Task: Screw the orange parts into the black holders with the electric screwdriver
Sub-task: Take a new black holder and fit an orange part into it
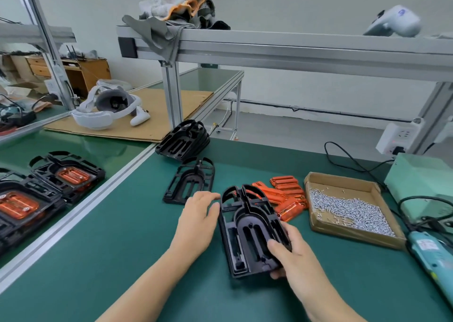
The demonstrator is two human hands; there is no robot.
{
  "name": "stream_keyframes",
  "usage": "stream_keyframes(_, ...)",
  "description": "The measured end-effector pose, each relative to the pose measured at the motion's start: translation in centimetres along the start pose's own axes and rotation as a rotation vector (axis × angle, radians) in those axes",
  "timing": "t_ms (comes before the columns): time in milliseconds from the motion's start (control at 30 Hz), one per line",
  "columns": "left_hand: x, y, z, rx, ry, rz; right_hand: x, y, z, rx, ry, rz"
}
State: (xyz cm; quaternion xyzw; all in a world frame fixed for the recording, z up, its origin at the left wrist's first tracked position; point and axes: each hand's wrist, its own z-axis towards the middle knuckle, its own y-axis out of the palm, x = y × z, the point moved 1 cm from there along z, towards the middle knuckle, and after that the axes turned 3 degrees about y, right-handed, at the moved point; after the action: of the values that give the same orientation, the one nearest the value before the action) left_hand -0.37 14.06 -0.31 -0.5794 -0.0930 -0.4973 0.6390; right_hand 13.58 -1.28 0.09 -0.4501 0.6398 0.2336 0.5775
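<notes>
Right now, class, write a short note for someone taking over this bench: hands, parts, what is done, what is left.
Right hand grips the near end of an empty black holder; left hand rests open against its left side.
Another empty holder lies behind it, and a stack of holders further back.
Orange parts lie beside the box of screws.
Electric screwdriver lies untouched at far right.
Done: finished holders with orange parts sit on the left bench.
Left: fit an orange part into this holder and screw it down.
</notes>
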Motion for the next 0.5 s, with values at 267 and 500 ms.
stream_keyframes(267,0.4,-0.2,-0.4,-0.034,-0.283,-0.242,-1.2,5.0,0.3,0.032,-0.106,-0.376)
stream_keyframes(500,-1.3,-3.4,1.1,-0.044,-0.274,-0.178,-2.4,8.1,0.7,-0.032,-0.103,-0.619)
